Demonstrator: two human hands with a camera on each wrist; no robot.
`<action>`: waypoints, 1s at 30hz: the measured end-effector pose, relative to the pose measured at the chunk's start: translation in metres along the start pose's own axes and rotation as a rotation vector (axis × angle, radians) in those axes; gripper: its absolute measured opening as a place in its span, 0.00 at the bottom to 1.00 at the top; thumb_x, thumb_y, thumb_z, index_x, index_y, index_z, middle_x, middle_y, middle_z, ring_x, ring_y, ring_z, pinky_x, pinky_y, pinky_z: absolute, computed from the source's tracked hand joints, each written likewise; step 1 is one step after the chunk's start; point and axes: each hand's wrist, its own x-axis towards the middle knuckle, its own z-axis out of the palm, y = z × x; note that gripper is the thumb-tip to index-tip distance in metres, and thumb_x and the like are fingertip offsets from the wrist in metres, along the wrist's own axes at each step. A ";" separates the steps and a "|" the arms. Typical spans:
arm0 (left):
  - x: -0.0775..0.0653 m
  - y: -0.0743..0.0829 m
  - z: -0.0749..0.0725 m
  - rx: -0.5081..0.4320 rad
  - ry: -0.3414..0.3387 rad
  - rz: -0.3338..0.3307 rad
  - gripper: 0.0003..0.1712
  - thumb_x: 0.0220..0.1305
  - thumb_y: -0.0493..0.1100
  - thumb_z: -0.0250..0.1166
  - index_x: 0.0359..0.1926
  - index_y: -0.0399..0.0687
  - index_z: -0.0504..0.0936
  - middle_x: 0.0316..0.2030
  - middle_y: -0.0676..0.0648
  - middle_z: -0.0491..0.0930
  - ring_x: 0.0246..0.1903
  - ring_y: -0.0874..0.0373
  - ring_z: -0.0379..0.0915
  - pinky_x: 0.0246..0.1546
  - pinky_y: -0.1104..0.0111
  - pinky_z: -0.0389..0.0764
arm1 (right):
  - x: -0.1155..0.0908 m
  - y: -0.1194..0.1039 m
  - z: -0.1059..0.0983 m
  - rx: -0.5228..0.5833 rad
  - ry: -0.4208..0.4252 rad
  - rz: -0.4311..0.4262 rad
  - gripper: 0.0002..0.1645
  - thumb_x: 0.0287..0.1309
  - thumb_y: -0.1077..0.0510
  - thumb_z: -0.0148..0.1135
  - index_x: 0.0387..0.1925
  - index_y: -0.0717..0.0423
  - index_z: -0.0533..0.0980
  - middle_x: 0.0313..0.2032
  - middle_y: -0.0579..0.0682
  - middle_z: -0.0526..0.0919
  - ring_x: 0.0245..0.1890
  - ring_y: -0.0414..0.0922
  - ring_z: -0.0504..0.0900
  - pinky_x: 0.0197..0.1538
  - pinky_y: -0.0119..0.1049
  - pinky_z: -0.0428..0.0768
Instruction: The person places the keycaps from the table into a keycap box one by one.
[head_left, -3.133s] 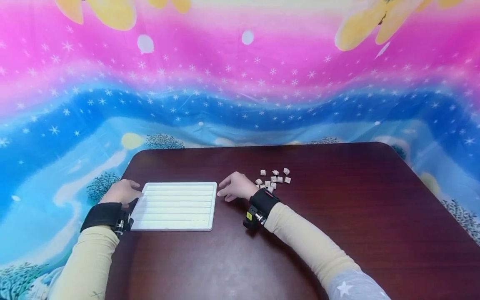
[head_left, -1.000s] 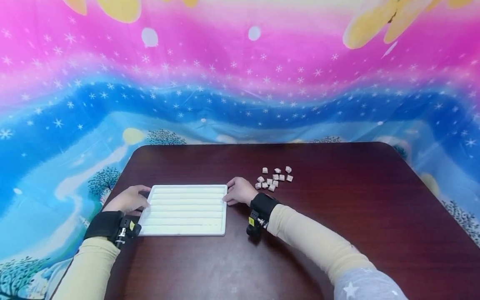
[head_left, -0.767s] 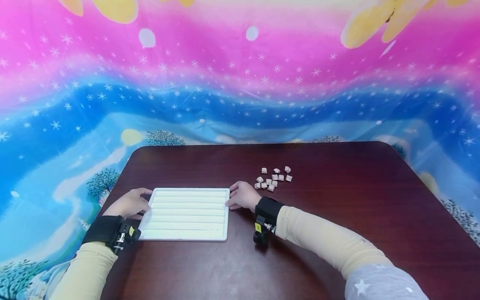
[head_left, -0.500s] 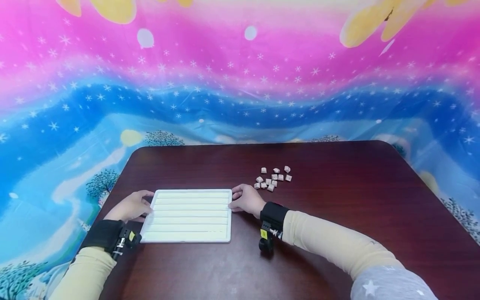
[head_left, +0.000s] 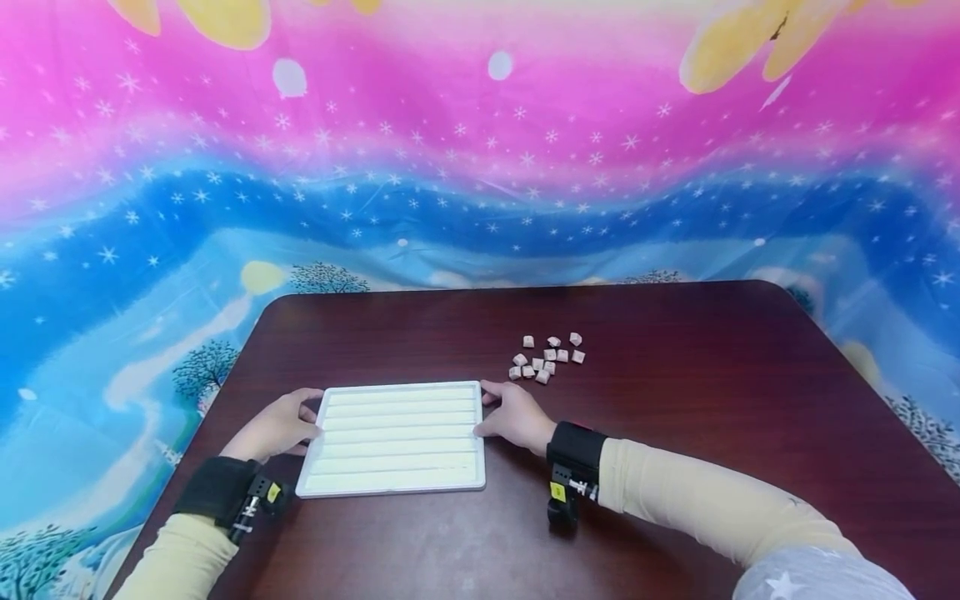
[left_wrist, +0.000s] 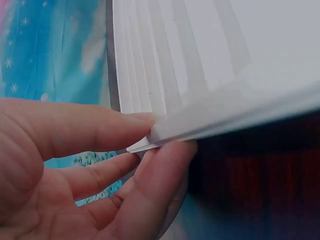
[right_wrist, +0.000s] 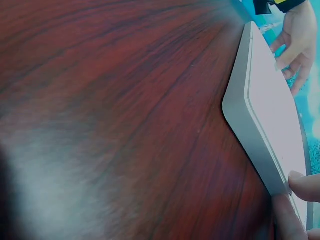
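A flat white rectangular tray (head_left: 397, 439) with long parallel ridges lies at the left front of the table, turned slightly. My left hand (head_left: 277, 425) pinches its left edge; in the left wrist view the thumb (left_wrist: 132, 125) presses on the rim while fingertips (left_wrist: 175, 152) sit under it. At the opposite edge my right hand (head_left: 517, 414) grips the tray, thumb (right_wrist: 302, 186) on top and a finger against the side wall, as the right wrist view shows. Most of the right hand is outside that wrist view.
Several small off-white pieces (head_left: 550, 355), shaped like keycaps, lie loosely grouped beyond my right hand. The dark wooden table (head_left: 712, 358) extends to the right. A colourful printed cloth (head_left: 480, 167) hangs behind and along the left side.
The right hand, at first apart from the tray, has taken hold of its right edge. Both hands have drawn the tray rightward and nearer, turning it slightly. The small pieces stayed put.
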 end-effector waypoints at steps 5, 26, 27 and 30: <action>-0.005 0.005 0.010 -0.002 0.012 0.019 0.40 0.66 0.29 0.66 0.73 0.22 0.56 0.42 0.35 0.74 0.37 0.48 0.79 0.40 0.54 0.86 | -0.007 0.005 -0.009 0.002 0.000 -0.001 0.45 0.47 0.73 0.76 0.69 0.73 0.68 0.46 0.57 0.80 0.35 0.43 0.79 0.39 0.34 0.78; -0.017 0.024 0.055 -0.057 0.094 0.050 0.38 0.63 0.27 0.68 0.72 0.25 0.64 0.42 0.39 0.77 0.35 0.51 0.79 0.35 0.59 0.86 | -0.034 0.029 -0.047 0.047 -0.052 -0.018 0.44 0.49 0.74 0.75 0.67 0.78 0.67 0.50 0.61 0.77 0.35 0.45 0.84 0.40 0.37 0.82; -0.016 0.026 0.057 -0.061 0.097 0.055 0.38 0.63 0.27 0.67 0.72 0.25 0.64 0.42 0.39 0.77 0.35 0.52 0.79 0.35 0.59 0.86 | -0.034 0.031 -0.049 0.042 -0.046 -0.021 0.43 0.49 0.74 0.75 0.67 0.78 0.68 0.50 0.61 0.77 0.35 0.45 0.84 0.40 0.36 0.82; -0.014 0.033 0.063 -0.079 0.101 0.073 0.38 0.62 0.27 0.67 0.71 0.25 0.65 0.42 0.39 0.77 0.35 0.52 0.79 0.35 0.60 0.86 | -0.037 0.035 -0.058 0.026 -0.029 -0.025 0.43 0.48 0.73 0.75 0.66 0.78 0.68 0.49 0.60 0.78 0.36 0.45 0.83 0.40 0.36 0.81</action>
